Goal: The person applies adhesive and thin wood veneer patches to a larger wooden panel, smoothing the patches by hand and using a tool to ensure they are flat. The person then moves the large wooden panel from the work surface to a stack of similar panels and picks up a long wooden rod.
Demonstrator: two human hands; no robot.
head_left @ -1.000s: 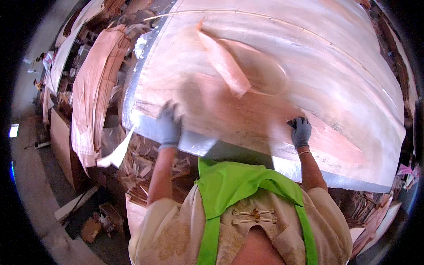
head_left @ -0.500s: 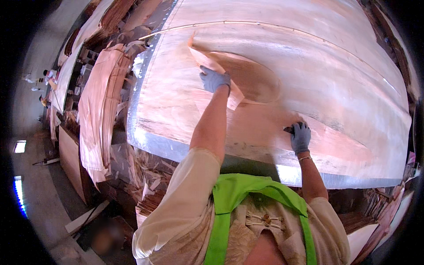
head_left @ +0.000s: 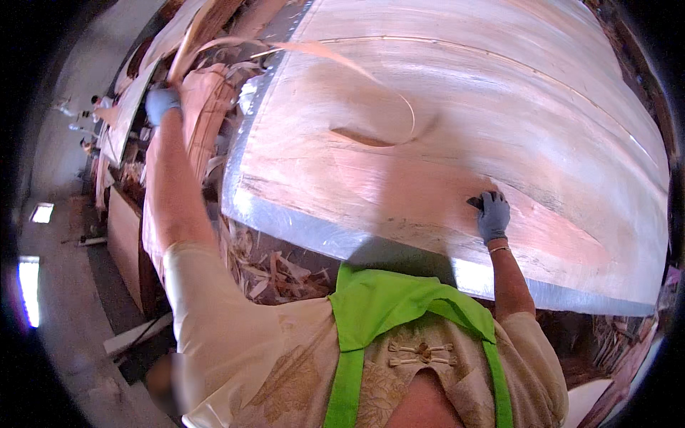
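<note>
My left hand (head_left: 164, 105), in a grey-blue glove and blurred by motion, is raised over the left side, closed on a strip of wood veneer (head_left: 327, 53). The strip trails right in a long curl, its tail over the big veneer sheets (head_left: 457, 93) on the metal-edged table. My right hand (head_left: 492, 216), also gloved, rests on a pinkish veneer sheet (head_left: 542, 221) near the table's front edge. Its fingers are curled, with a small dark thing (head_left: 474, 202) at the thumb side that I cannot make out.
A thin long stick (head_left: 428, 41) lies across the far part of the sheets. Left of the table stands a stack of veneer (head_left: 207, 128), with torn scraps (head_left: 285, 274) below the metal edge (head_left: 300, 235). Other people (head_left: 100, 107) are far off at the left.
My left hand has swung up and left off the table, pulling the veneer strip away from the sheets. My right hand stays at nearly the same spot on the sheet.
</note>
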